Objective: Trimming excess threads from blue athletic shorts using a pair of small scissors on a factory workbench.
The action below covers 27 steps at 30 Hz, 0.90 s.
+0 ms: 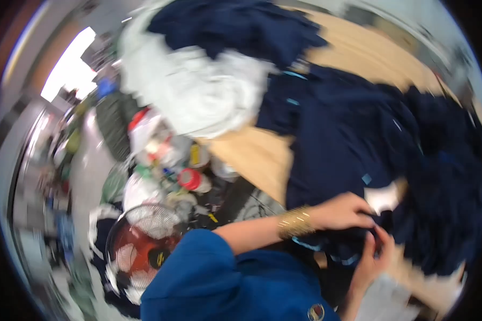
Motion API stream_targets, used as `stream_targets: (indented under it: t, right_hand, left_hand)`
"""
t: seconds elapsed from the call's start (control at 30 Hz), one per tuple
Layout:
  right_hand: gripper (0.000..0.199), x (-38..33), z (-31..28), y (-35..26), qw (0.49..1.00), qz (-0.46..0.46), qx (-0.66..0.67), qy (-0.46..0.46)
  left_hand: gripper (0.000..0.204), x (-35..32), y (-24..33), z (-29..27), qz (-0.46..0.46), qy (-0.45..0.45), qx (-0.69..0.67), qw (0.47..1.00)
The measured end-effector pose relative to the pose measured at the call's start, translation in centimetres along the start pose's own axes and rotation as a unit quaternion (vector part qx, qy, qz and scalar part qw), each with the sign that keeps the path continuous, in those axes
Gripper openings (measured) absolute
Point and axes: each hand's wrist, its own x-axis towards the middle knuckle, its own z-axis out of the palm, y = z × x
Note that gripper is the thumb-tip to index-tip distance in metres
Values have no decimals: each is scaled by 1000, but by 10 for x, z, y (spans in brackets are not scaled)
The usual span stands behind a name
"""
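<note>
A dark navy garment (340, 139) with small light blue trim pieces lies spread over the wooden table in front of me. My left hand (341, 212), with a wide gold bracelet (295, 223) on its wrist, reaches across to the garment's near edge. Its fingers are pinched together on the dark cloth. Just to the right and nearer, my right hand (374, 258) has thumb and fingertips closed on the same edge. Motion blurs the fingertips, and the gripped bit of cloth is mostly hidden. A bright white patch (383, 198) shows beyond my fingers.
More navy cloth (444, 182) is heaped at the right, and another navy pile (235, 27) lies at the far side. White cloth (198, 91) covers the far left of the wooden table (254, 155). Left of it stand a red-lidded jar (190, 179), bags and a round wire-mesh guard (144, 222).
</note>
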Motion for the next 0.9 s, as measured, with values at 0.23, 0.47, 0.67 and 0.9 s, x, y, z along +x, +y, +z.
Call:
stream_targets:
  t: [0.23, 0.47, 0.67, 0.9]
  right_hand:
    - [11, 14, 8, 18, 991, -106, -87, 4]
    - [8, 20, 9, 15, 979, -143, -143, -25]
    - [8, 19, 2, 24, 981, -149, -113, -57]
    - [29, 9, -43, 53, 996, 11, 29, -86]
  left_hand:
    - [27, -2, -18, 16, 8, 116, -36, 993]
    - [27, -1, -17, 8, 25, 116, -2, 993]
    - [25, -1, -16, 12, 6, 114, -49, 992]
    - [32, 4, -23, 14, 50, 82, -68, 993]
